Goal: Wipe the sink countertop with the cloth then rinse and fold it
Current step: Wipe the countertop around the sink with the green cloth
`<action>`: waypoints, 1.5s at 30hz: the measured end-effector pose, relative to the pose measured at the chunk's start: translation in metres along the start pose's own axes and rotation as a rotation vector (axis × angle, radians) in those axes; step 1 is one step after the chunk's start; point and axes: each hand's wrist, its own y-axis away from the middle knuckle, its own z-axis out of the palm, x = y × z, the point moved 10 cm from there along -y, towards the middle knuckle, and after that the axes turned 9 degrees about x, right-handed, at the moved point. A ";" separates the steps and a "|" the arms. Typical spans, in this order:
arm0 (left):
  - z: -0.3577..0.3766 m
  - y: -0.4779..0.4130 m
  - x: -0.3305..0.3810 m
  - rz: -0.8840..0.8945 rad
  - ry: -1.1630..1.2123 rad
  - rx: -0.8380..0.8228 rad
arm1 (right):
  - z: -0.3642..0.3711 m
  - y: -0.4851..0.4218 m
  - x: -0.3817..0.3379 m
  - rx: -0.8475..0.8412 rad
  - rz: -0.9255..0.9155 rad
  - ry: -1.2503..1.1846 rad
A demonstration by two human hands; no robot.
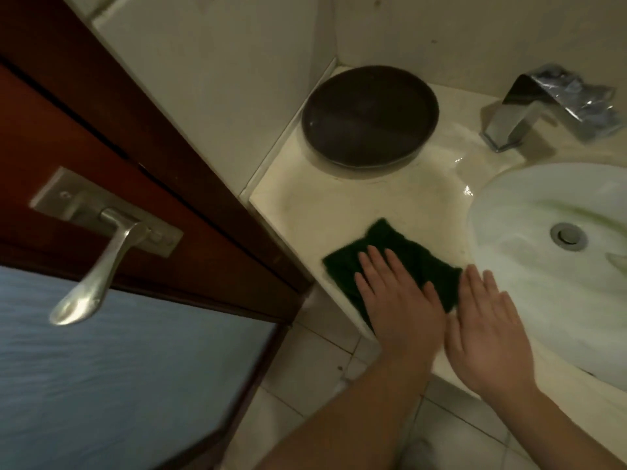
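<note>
Left hand (397, 300): fingers straight, pressed flat on green cloth (400, 242).
Right hand (488, 330): fingers straight, holding nothing, just right of the cloth.
Cloth: spread at the bench (339, 201) front edge, left of the sink (543, 283), reaching past the left fingertips.
Progress, judged: wiping stage; rinse and fold outstanding.

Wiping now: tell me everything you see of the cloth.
The cloth is dark green, roughly rectangular and fuzzy-edged. It lies flat on the countertop near the front edge, left of the sink. The left hand presses on it with straight fingers. The right hand is open beside its right edge; contact unclear.
</note>
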 end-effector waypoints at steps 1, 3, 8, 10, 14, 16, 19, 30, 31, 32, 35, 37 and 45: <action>0.008 0.017 0.014 0.056 -0.006 -0.048 | -0.002 0.009 0.010 0.001 0.015 0.000; 0.015 0.029 0.025 0.136 -0.018 -0.097 | -0.005 0.017 0.021 0.019 0.030 -0.019; -0.011 -0.031 -0.032 0.187 -0.078 0.028 | -0.003 0.013 0.015 0.037 0.021 0.023; -0.025 -0.069 -0.082 0.025 -0.133 0.097 | 0.003 0.006 0.007 0.002 0.009 0.042; -0.032 -0.116 -0.133 -0.244 -0.068 0.101 | 0.005 -0.014 -0.015 0.036 0.012 -0.019; -0.032 -0.123 -0.127 -0.290 -0.076 0.128 | 0.007 -0.018 -0.017 0.036 0.012 -0.027; -0.028 -0.098 -0.087 -0.178 -0.131 0.148 | 0.005 -0.016 -0.017 0.046 0.000 -0.052; -0.013 -0.033 -0.050 0.148 -0.149 0.058 | -0.004 -0.008 -0.008 0.063 -0.026 -0.104; -0.019 -0.054 -0.067 0.076 -0.166 0.073 | -0.005 -0.009 -0.009 0.068 -0.024 -0.103; -0.023 -0.073 -0.081 -0.003 -0.159 0.073 | -0.005 -0.009 -0.010 0.074 -0.019 -0.108; -0.025 -0.107 -0.085 -0.204 -0.075 0.043 | -0.005 -0.010 -0.007 0.087 -0.003 -0.123; -0.022 -0.119 -0.064 -0.235 -0.081 0.055 | -0.004 -0.011 -0.008 0.095 -0.005 -0.127; 0.002 -0.104 0.057 0.156 -0.110 0.054 | 0.000 0.020 0.040 0.074 0.213 -0.039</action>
